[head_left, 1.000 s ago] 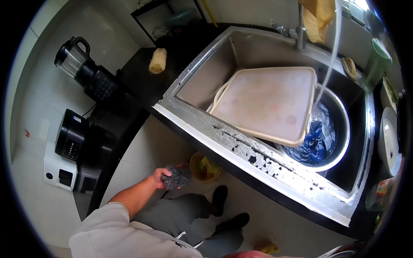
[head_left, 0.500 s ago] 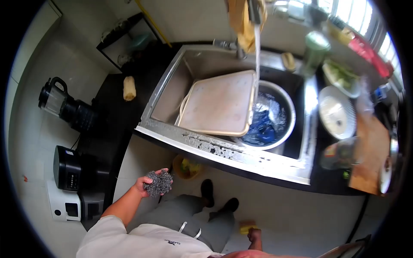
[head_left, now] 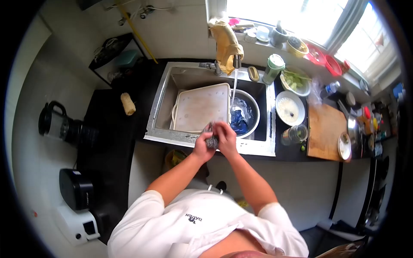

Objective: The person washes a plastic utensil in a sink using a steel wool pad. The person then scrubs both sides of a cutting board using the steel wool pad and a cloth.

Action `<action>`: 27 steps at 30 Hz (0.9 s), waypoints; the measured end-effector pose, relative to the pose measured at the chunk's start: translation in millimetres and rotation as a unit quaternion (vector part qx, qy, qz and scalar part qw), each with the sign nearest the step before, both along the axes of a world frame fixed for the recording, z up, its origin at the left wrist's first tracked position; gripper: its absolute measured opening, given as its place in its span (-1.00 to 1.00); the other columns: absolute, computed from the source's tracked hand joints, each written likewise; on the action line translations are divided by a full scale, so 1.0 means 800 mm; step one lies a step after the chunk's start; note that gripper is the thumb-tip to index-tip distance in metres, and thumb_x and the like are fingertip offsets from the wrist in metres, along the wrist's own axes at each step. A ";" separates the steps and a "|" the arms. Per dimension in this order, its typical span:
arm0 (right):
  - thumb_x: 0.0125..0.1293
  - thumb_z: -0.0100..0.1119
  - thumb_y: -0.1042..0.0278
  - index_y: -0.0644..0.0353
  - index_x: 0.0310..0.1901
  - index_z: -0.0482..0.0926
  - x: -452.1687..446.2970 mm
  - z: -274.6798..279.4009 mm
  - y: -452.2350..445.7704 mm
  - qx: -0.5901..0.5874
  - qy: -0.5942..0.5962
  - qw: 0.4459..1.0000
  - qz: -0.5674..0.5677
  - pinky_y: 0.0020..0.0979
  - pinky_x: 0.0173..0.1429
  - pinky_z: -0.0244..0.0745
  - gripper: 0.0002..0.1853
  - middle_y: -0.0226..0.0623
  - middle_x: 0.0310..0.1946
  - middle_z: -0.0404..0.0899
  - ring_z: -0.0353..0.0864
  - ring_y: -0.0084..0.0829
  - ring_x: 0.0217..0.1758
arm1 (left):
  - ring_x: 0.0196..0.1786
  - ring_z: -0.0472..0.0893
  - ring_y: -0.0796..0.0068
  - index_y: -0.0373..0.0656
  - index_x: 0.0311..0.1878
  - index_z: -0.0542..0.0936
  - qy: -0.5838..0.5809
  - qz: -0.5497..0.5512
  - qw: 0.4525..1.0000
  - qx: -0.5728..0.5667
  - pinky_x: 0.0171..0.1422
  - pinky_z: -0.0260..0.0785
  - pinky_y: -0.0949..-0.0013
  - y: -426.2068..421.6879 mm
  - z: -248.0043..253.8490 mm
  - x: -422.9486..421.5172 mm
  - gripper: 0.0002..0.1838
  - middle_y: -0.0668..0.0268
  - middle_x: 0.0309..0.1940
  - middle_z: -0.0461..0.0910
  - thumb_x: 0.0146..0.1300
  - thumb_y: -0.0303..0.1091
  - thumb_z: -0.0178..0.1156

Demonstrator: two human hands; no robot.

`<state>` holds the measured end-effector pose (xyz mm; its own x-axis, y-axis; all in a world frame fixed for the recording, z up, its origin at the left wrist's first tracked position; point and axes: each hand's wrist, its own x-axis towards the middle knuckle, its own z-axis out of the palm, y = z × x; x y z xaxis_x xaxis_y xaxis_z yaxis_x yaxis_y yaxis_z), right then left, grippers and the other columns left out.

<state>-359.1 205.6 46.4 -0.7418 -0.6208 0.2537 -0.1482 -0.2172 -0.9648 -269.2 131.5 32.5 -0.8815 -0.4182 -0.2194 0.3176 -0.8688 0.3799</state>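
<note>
A steel-wool scourer [head_left: 211,142] is sitting between the person's two hands, just over the near rim of the sink [head_left: 160,134]. The left hand [head_left: 201,148] is gripping it from the left, fingers curled around it. The right hand [head_left: 226,135] is meeting it from the right and far side with bent fingers; whether these are gripping or only pressing cannot be told. The scourer is showing no clear long axis, being largely covered by the fingers.

A pale rectangular tray [head_left: 202,105] is lying in the left part of the sink, on the far side of the hands, its longer axis appearing to run left to right. Its near right corner is falling closest to the fingers. The left hand is lying nearer to the tray; the right hand is lying nearer to the round metal basin [head_left: 257,112] at the tray's right. Contact between hands and tray cannot be confirmed, the height being unclear.

Inside the basin, a dark blue item [head_left: 239,122], apparently cloth, is lying in water. The faucet [head_left: 237,61] is running into it from the far side, with a yellow cloth [head_left: 226,45] hanging over its neck. Farther right, a wooden cutting board [head_left: 322,135] is resting on the counter [head_left: 316,156].
</note>
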 end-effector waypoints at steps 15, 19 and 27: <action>0.51 -0.27 -0.27 0.44 0.52 -0.10 -0.052 -0.072 -0.201 0.309 0.090 0.945 0.060 0.11 0.62 -0.42 -0.10 0.33 0.56 -0.35 -0.50 0.28 0.63 | 0.47 0.27 0.28 -0.10 0.51 0.21 0.037 -0.061 0.997 0.001 0.58 0.01 0.13 -0.193 -0.067 -0.107 -0.42 0.28 0.45 0.31 0.58 0.01 -0.19; 0.51 -0.14 -0.17 0.32 0.50 0.13 -0.090 -0.132 -0.192 0.341 0.179 0.922 0.034 0.02 0.62 -0.23 -0.23 0.44 0.51 -0.20 -0.27 0.33 0.60 | 0.49 0.22 0.34 -0.05 0.51 0.19 -0.027 -0.112 0.989 -0.096 0.58 -0.01 0.21 -0.178 -0.054 -0.103 -0.40 0.33 0.47 0.28 0.58 0.09 -0.24; 0.53 -0.13 -0.05 0.19 0.50 0.18 -0.062 -0.098 -0.186 0.298 0.080 0.951 0.003 0.03 0.62 -0.26 -0.34 0.42 0.52 -0.25 -0.24 0.32 0.60 | 0.44 0.31 0.32 -0.05 0.49 0.25 -0.096 -0.089 0.979 0.156 0.55 0.09 0.23 -0.198 -0.078 -0.128 -0.33 0.30 0.43 0.33 0.51 0.19 -0.13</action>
